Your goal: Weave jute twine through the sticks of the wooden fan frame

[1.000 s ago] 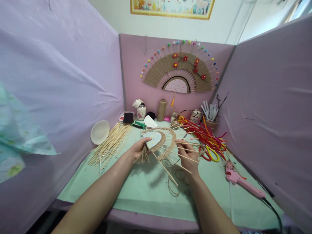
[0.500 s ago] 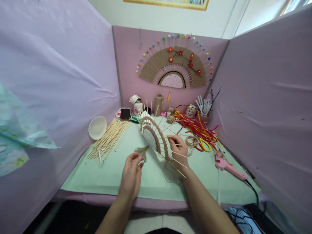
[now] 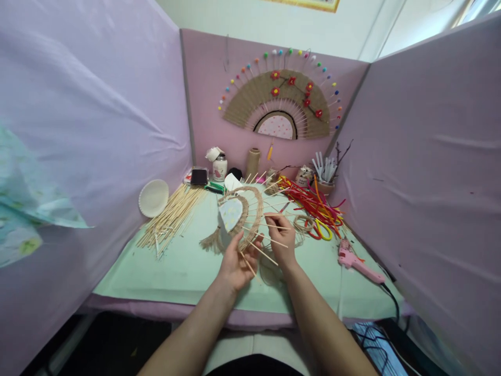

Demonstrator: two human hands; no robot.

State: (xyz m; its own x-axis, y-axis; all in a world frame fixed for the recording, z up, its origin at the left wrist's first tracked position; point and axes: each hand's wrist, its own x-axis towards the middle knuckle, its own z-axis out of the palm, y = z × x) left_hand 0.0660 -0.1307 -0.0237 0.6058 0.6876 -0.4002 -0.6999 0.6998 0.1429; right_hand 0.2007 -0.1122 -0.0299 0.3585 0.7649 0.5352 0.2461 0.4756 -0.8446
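A small half-round fan (image 3: pixel 256 209) of thin wooden sticks is held above the table, tilted, with woven twine bands and a pale patterned centre (image 3: pixel 231 213). My left hand (image 3: pixel 239 263) is closed around its lower edge, thumb in front and fingers behind. With its fingers pinched, my right hand (image 3: pixel 282 239) grips a stick on the fan's right side; whether twine is also between the fingertips cannot be made out. A twine tassel (image 3: pixel 212 241) hangs at the fan's lower left. Loose twine (image 3: pixel 270 274) loops below my hands.
Bamboo sticks (image 3: pixel 172 216) and a white bowl (image 3: pixel 154 199) lie left. To the right are a twine coil (image 3: pixel 303 224), yellow-and-red scissors (image 3: pixel 323 230), coloured pipe cleaners (image 3: pixel 309 201) and a pink glue gun (image 3: pixel 360 263). A large decorated fan (image 3: pixel 282 99) hangs on the back panel.
My left hand has moved right and up from beside the tassel and taken hold of the fan's lower edge. The fan has turned and tipped, its centre facing more upward.
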